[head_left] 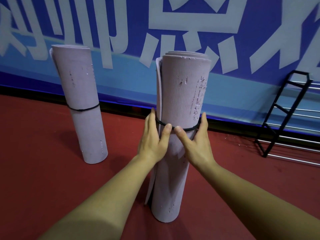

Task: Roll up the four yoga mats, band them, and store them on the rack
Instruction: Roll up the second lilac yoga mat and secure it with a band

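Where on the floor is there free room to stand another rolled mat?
Bare red floor lies between the far lilac foam mat roll and the near lilac mat roll, and between that roll and the black metal rack. Crowded: the near roll's black band, where left hand and right hand grip.

The near rolled mat (178,104) is pale purple with a wavy pattern and little torn marks. The far mat (83,87) is pale purple too. The near band (186,129) and the far band (83,109) are black. The floor (43,153) is dark red. The banner (138,18) is blue with big pale letters. The rack (284,109) is black with silver bars.
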Tool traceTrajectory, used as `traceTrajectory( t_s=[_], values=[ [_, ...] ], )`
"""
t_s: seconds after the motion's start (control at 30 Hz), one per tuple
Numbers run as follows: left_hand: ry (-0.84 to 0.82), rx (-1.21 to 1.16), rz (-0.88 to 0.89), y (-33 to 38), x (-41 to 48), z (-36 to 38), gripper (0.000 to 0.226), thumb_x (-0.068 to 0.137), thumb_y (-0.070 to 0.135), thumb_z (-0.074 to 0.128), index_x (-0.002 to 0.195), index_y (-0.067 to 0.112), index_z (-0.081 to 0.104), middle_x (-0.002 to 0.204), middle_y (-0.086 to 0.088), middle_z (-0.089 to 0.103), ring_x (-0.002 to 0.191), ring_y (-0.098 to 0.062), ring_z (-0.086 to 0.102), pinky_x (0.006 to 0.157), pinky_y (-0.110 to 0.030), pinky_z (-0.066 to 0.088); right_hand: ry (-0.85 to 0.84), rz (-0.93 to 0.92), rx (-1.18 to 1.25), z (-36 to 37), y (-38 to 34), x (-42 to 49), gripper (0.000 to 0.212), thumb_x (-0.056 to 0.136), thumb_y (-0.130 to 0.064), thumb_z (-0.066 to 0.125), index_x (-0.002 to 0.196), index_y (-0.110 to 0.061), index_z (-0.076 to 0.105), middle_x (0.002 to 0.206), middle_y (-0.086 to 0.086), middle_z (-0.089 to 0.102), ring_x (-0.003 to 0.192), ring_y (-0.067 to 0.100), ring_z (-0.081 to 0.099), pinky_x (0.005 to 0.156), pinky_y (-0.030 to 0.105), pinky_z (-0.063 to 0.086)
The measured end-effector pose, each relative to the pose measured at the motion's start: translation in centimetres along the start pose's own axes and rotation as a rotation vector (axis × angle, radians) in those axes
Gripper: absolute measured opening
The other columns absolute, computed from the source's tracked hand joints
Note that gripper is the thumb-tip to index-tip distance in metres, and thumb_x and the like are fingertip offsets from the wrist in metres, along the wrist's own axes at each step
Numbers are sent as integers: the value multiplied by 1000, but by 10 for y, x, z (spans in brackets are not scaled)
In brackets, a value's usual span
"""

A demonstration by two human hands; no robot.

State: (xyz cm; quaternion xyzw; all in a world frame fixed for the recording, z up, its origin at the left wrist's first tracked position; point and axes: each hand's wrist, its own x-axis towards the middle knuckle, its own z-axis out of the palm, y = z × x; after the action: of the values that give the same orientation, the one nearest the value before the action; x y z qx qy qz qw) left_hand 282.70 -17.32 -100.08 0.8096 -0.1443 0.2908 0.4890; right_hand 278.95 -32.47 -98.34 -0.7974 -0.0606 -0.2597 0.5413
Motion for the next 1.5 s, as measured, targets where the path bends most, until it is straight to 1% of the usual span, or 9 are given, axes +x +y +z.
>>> traceTrajectory(
  t_s=[0.13,0.33,0.57,0.8,0.93,1.03,1.27,1.4,1.5],
  values=[
    [-22,4,-13,0,-8,4,96,84,70,38,155,6,27,150,-9,34,136,-19,40,101,-25,34,32,-5,10,2,1,0,81,76,-71,70,144,-50,30,144,-18,51,129,1,51,105,35,48],
    [45,-53,36,3,-3,0,94,85,63,42,155,1,25,155,-16,29,144,-23,33,114,-23,27,7,28,-8,-1,7,-3,106,68,-77,70,152,-27,29,147,-9,49,134,7,50,110,40,47],
    [-83,6,-6,-8,-15,-1,99,83,74,39,159,15,18,159,-6,34,143,-17,38,109,-31,38,-24,21,-1,-3,13,-9,83,73,-76,68,142,-36,44,135,-13,58,124,5,57,101,43,53],
    [-119,34,-6,-7,-15,-5,105,82,77,37,161,17,5,166,-6,19,150,-18,26,115,-31,29,-36,-18,19,-10,11,-5,91,72,-75,74,147,-44,32,142,-15,51,128,8,54,100,46,53],
    [-174,78,-37,-11,-27,-3,101,83,78,30,161,23,-3,165,-4,23,144,-23,37,111,-41,40,-84,-18,-24,-9,19,-12,80,76,-75,71,143,-46,36,135,-14,55,121,11,59,94,47,56],
    [-226,149,-59,-18,-31,-5,104,81,81,26,161,19,1,163,-7,26,143,-28,40,108,-46,43,-132,-7,-52,-11,26,-15,76,74,-78,71,135,-54,34,134,-22,52,121,-4,55,95,37,55],
    [-159,250,44,-13,-35,-4,83,88,78,16,146,47,-34,169,-5,11,143,-32,40,106,-47,43,-113,1,-88,-6,29,-13,118,66,-86,69,157,-39,13,158,-13,28,144,5,34,113,42,42],
    [-172,275,25,-18,-41,0,81,88,76,12,145,43,-36,170,-4,4,147,-30,34,110,-46,39,-158,-18,-108,-4,31,-21,94,68,-86,68,142,-51,24,140,-19,41,118,-21,45,89,23,46],
    [-184,279,27,-21,-39,-1,87,88,74,16,149,33,-30,170,-5,3,151,-28,26,116,-44,33,-169,-10,-113,-6,34,-19,96,69,-85,70,144,-44,26,136,-16,46,107,-14,57,87,34,57]
  ],
)
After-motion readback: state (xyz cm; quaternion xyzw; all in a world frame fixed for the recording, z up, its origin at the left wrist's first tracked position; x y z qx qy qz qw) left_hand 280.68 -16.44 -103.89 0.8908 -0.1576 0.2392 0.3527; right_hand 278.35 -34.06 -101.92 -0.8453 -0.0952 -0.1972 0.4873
